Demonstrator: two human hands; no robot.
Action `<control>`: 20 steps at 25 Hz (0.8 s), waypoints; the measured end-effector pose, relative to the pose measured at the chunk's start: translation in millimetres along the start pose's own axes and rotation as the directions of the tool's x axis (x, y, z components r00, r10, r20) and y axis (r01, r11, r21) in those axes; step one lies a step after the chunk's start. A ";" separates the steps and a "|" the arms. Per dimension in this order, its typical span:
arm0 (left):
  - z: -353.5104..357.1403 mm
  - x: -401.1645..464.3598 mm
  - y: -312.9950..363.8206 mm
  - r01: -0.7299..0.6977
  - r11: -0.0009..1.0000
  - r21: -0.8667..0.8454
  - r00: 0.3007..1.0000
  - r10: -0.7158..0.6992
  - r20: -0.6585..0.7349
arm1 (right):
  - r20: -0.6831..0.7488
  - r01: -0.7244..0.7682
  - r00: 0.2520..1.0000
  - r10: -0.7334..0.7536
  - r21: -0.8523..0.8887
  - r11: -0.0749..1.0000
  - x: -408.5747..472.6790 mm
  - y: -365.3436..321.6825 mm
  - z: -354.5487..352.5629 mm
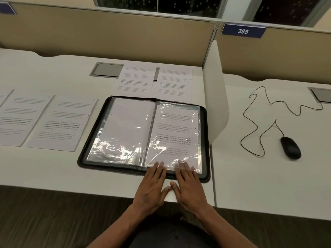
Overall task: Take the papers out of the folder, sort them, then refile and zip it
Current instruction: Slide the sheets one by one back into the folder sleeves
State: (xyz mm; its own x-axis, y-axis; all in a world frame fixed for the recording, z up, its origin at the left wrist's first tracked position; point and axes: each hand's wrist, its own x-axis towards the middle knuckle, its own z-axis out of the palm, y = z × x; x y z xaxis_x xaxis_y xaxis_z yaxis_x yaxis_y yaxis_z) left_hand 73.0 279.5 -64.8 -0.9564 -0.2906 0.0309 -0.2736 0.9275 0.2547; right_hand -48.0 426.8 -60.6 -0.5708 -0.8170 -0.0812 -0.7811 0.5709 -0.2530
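A black zip folder (pixel 204 140) lies open on the white desk, its clear plastic sleeves facing up. The right sleeve (pixel 176 133) holds a printed page; the left sleeve (pixel 125 129) shows a blank white sheet. My left hand (pixel 152 187) and my right hand (pixel 188 185) lie flat side by side at the folder's near edge, fingers straight, fingertips pressing the bottom of the right sleeve. Two printed papers (pixel 136 78) (pixel 173 85) lie behind the folder. Three more papers (pixel 62 122) (pixel 23 119) (pixel 2 97) lie in a row to its left.
A white divider panel (pixel 216 97) stands right of the folder. Beyond it a black mouse (pixel 290 147) with a looping cord lies on the neighbouring desk. A grey cable hatch (pixel 107 69) sits at the back. Beige partition walls close the far side.
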 end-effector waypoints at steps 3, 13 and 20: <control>-1.9 0.2 5.7 0.012 1.000 0.016 1.000 -0.012 -0.006 | 0.019 -0.008 1.000 0.007 0.017 1.000 9.4 -0.5 -3.5; -7.7 7.7 14.3 0.084 0.996 0.020 0.996 -0.085 0.039 | -0.435 -0.064 0.861 0.265 0.424 0.904 -0.2 12.5 -38.2; 0.1 20.2 33.7 0.083 0.992 0.091 0.993 -0.090 0.072 | -0.208 -0.296 0.887 0.413 0.430 0.853 20.6 38.4 -46.4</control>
State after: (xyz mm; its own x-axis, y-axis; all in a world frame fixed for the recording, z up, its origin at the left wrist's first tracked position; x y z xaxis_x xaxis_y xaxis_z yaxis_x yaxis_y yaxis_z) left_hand 44.4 304.9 -55.7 -0.9329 -0.3549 -0.0619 -0.3602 0.9178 0.1672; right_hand -101.4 435.7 -27.2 -0.8812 -0.4722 0.0237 -0.3884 0.6943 -0.6059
